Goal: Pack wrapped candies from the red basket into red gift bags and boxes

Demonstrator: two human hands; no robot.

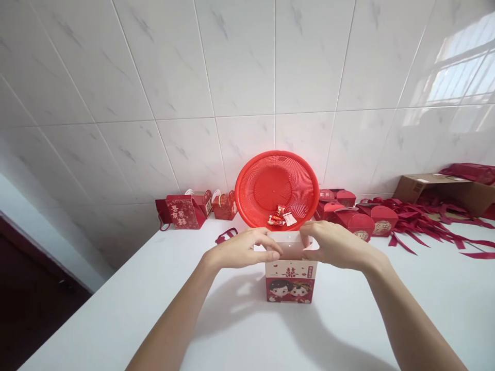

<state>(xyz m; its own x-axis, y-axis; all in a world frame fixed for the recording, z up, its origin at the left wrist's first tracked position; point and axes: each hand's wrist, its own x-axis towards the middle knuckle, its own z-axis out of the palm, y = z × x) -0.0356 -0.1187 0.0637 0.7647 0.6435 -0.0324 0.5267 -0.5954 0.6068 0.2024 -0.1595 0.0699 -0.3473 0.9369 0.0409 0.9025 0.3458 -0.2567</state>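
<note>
A red and white cardboard gift box point(291, 281) stands upright on the white table, its top open. Two cartoon figures and a red double-happiness character decorate its front. My left hand point(245, 248) is at the left side of the opening, thumb and fingers closed around the upper edge. On the opposite side, my right hand point(336, 245) grips the right top flap between bent fingers and thumb. The inside of the box shows only in part, and what lies at its bottom is hidden.
Behind the box, a red plastic basket point(257, 175) leans against the tiled wall, holding several small wrapped packets point(276, 220). Red gift boxes point(185, 214) stand at the left. More red boxes point(355, 222), dark red ribbons point(421, 226) and a brown carton point(408, 189) lie right.
</note>
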